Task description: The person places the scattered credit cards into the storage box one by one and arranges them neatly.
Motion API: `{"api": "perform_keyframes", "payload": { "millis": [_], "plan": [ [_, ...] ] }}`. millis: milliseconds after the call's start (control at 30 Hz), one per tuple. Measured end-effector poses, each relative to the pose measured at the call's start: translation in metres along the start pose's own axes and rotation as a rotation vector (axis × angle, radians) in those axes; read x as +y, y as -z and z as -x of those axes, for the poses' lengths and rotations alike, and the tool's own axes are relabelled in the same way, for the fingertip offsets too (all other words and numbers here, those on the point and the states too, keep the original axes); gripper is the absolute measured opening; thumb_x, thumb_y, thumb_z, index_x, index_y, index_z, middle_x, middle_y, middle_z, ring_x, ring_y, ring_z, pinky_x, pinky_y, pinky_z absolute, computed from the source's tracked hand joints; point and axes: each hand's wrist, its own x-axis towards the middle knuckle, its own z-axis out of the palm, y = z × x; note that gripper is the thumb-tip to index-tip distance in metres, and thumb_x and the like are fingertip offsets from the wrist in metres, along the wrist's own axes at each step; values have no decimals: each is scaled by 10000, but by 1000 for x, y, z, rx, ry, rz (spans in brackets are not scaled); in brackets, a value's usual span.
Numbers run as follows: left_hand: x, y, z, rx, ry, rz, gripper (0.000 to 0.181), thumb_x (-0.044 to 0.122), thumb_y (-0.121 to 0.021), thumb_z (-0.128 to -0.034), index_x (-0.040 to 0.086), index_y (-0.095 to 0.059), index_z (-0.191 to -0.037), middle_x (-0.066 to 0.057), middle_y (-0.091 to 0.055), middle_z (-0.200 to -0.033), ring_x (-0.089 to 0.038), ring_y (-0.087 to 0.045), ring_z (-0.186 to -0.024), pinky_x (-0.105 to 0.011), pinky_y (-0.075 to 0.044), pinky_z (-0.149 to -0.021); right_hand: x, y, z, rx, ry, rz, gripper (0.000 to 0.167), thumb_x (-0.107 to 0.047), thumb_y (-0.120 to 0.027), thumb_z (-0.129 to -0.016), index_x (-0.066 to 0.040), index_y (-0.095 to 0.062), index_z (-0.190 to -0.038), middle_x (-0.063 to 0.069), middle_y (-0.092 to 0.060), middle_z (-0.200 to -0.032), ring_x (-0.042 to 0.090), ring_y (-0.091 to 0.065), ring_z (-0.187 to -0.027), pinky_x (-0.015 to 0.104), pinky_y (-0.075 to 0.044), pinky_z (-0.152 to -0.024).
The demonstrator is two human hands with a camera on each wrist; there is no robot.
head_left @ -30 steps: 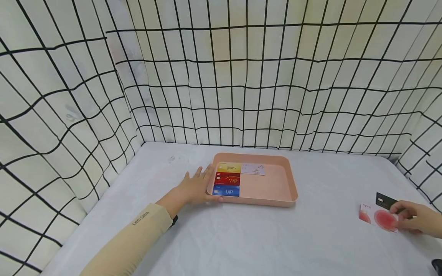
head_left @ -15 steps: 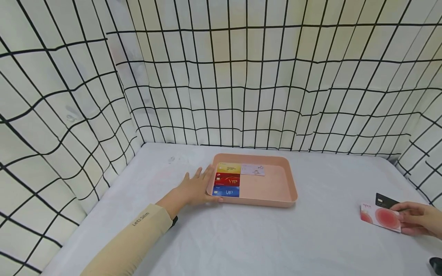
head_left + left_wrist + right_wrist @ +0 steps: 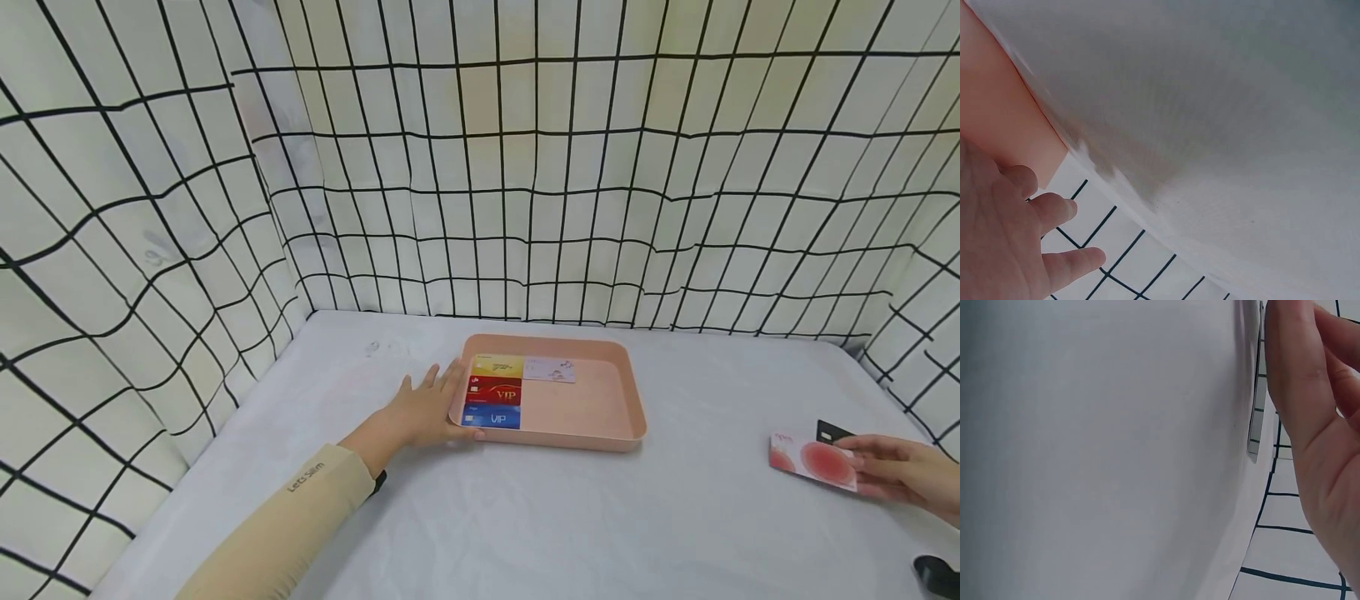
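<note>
In the head view my left hand rests against the left side of a pink tray, fingers spread and thumb along its front edge. Inside the tray lie a yellow card, a red VIP card, a blue VIP card and a pale lilac card. At the far right, my right hand pinches a white card with red-pink circles by its right end. Behind it a black card lies on the table, partly hidden by the hand and the held card.
A white cloth covers the table. Black-lined netting over white sheeting walls the back and both sides. A black object, cut off by the frame, shows at the lower right below the right hand.
The right hand has taken hold of the white-and-pink card and shifted it slightly up and left, so it covers more of the black card. The left hand and tray stay still.
</note>
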Motion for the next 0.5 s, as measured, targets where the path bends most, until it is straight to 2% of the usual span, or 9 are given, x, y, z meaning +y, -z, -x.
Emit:
{"api": "perform_keyframes", "payload": {
  "millis": [100,200,267,333,400,467,500],
  "plan": [
    [1,1,1,0,-2,4,1211,731,-683,-819,84,-94,-1655,-116,-153,-1706,-425,-131,-1542,-729,-112,-1157,0,2,-2,-7,13,-46,551,-94,-598,-1047,235,-322,-1391,-31,-624,-1110,181,-630,-914,345,-597,-850],
    [2,2,2,-1,-4,4,1210,731,-683,-819,83,-95,-1655,-116,-155,-1705,-427,-134,-1541,-730,-116,-1156,-1,4,-5,-8,29,-48,619,-139,-630,-1037,231,-299,-1409,-20,-611,-1132,169,-615,-924,347,-597,-853],
    [2,2,2,-2,-4,1,1208,732,-680,-821,83,-95,-1655,-116,-153,-1706,-426,-134,-1541,-730,-118,-1156,-2,3,-6,-7,50,-62,587,-139,-629,-1038,224,-338,-1397,-46,-607,-1129,147,-615,-920,341,-596,-854],
    [3,2,2,-3,-5,-2,1205,734,-676,-824,83,-96,-1655,-114,-148,-1707,-424,-134,-1542,-730,-119,-1156,-3,2,-6,-16,87,-107,380,-122,-615,-1044,121,-539,-1326,-103,-609,-1112,119,-624,-913,332,-596,-852],
    [2,2,2,-4,-5,-4,1203,734,-675,-826,83,-96,-1655,-113,-145,-1707,-421,-133,-1542,-730,-119,-1156,-4,-2,-6,-16,138,-171,182,-83,-583,-1054,-89,-691,-1201,-175,-606,-1076,83,-638,-898,320,-597,-841],
    [2,1,2,-3,-6,-5,1204,734,-675,-825,83,-96,-1655,-113,-147,-1707,-420,-135,-1542,-730,-122,-1155,-5,-5,-5,-14,191,-238,309,-63,-564,-1059,-334,-712,-1063,-248,-595,-1019,46,-647,-882,298,-600,-819],
    [2,1,2,-3,-7,-5,1204,733,-676,-824,83,-95,-1655,-114,-150,-1706,-421,-136,-1542,-731,-122,-1154,-6,-8,-5,-9,212,-260,386,-52,-547,-1064,-403,-698,-1011,-265,-597,-1003,37,-650,-877,283,-600,-806]
  ]
}}
